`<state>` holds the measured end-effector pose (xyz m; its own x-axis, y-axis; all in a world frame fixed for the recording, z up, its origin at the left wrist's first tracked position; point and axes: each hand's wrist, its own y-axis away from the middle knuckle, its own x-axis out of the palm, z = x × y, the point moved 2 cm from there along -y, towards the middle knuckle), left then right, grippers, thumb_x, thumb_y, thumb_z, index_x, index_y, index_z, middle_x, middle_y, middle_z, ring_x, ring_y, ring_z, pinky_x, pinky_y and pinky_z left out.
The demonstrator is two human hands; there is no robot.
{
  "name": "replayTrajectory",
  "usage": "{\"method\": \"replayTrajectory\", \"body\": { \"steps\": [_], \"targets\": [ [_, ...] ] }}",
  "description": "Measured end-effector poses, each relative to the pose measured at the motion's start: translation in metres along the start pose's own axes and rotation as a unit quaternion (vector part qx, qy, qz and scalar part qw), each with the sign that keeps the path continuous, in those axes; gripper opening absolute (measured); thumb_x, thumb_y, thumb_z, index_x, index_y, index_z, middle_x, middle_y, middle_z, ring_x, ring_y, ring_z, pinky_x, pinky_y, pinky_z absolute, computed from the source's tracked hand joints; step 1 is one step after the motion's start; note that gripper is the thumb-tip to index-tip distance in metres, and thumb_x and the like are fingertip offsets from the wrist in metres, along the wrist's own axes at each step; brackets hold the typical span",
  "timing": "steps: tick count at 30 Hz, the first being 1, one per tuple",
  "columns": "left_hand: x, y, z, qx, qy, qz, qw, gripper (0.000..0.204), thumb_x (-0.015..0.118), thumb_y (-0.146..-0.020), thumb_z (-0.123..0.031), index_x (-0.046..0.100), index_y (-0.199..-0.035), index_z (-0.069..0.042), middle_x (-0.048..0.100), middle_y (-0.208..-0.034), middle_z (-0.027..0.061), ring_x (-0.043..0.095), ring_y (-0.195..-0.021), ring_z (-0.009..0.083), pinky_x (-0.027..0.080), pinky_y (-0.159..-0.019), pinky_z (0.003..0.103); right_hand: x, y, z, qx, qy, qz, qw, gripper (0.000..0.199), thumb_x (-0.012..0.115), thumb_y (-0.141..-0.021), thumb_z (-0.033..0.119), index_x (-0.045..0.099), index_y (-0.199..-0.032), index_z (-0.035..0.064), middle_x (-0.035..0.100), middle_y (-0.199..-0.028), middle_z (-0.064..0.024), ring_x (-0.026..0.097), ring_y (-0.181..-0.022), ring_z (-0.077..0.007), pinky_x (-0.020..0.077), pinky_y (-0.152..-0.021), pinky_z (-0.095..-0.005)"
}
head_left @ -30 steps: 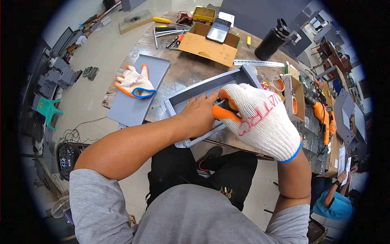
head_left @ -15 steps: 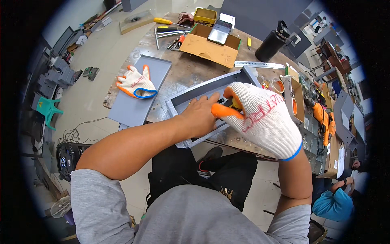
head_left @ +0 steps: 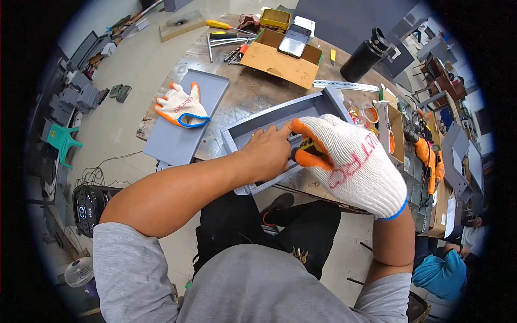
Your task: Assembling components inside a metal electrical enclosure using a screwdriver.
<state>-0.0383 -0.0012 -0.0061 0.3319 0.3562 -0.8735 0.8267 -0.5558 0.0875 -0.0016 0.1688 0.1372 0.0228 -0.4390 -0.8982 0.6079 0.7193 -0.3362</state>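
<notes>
A grey metal tray (head_left: 249, 128) lies tilted on the worn table in front of me. My bare left hand (head_left: 266, 155) rests inside it, with the index finger stretched toward the far wall. My right hand (head_left: 353, 164), in a white knit glove with orange fingertips, is closed around a small yellow and black tool (head_left: 306, 146) held against the tray's inside, right beside the left fingers. The tool's tip is hidden by both hands.
A spare glove (head_left: 180, 105) lies on a grey flat panel (head_left: 175, 137) to the left. Behind the tray are a cardboard box (head_left: 277, 63) with a phone (head_left: 294, 42), a black bottle (head_left: 363, 56), a metal ruler (head_left: 344, 85) and hand tools. An orange drill (head_left: 428, 156) lies at the right. Another person (head_left: 441, 269) crouches at the lower right.
Both hands stay in the tray. The gloved fingers have shifted slightly around the tool, and the left index finger has stretched out a little further.
</notes>
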Motion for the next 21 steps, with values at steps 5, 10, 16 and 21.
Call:
{"method": "replayTrajectory", "body": {
  "steps": [5, 10, 16, 21],
  "targets": [
    [0.006, 0.001, 0.002, 0.007, 0.039, -0.037, 0.999, 0.04, 0.076, -0.091, -0.02, 0.072, -0.126, -0.001, 0.042, -0.153, 0.0225, 0.053, -0.129, 0.0424, 0.042, -0.112, 0.059, 0.004, -0.012, 0.01, 0.109, 0.086, 0.088, 0.986, 0.043, 0.081, -0.086, 0.015, 0.068, -0.126, 0.0079, 0.072, -0.105, -0.0145, 0.073, -0.093, -0.0307, 0.0593, -0.082, -0.0398],
    [0.01, -0.004, 0.008, -0.011, 0.045, -0.022, 0.999, 0.031, 0.075, -0.091, -0.02, 0.076, -0.114, 0.001, 0.043, -0.153, 0.0202, 0.053, -0.128, 0.0417, 0.043, -0.111, 0.059, 0.001, -0.006, 0.007, 0.09, 0.063, 0.086, 0.99, 0.053, 0.082, -0.084, 0.015, 0.066, -0.133, 0.0084, 0.072, -0.114, -0.0162, 0.073, -0.102, -0.0333, 0.0592, -0.088, -0.0408],
    [0.006, -0.005, 0.001, 0.016, -0.012, -0.019, 1.0, 0.03, 0.074, -0.091, -0.022, 0.079, -0.108, 0.002, 0.045, -0.152, 0.0194, 0.054, -0.128, 0.0412, 0.044, -0.11, 0.057, -0.001, -0.001, 0.0, 0.043, 0.045, 0.048, 0.997, 0.054, 0.082, -0.084, 0.017, 0.065, -0.135, 0.0097, 0.071, -0.119, -0.0167, 0.073, -0.105, -0.0346, 0.0592, -0.091, -0.0411],
    [0.006, -0.004, -0.001, -0.003, -0.071, -0.036, 0.997, 0.042, 0.074, -0.093, -0.027, 0.07, -0.131, -0.01, 0.067, -0.127, 0.0177, 0.059, -0.123, 0.0377, 0.046, -0.101, 0.049, 0.004, 0.003, -0.019, 0.014, 0.056, 0.031, 0.998, 0.057, 0.081, -0.085, 0.017, 0.064, -0.14, 0.011, 0.071, -0.125, -0.0148, 0.072, -0.108, -0.0354, 0.0586, -0.094, -0.0415]
  ]
}}
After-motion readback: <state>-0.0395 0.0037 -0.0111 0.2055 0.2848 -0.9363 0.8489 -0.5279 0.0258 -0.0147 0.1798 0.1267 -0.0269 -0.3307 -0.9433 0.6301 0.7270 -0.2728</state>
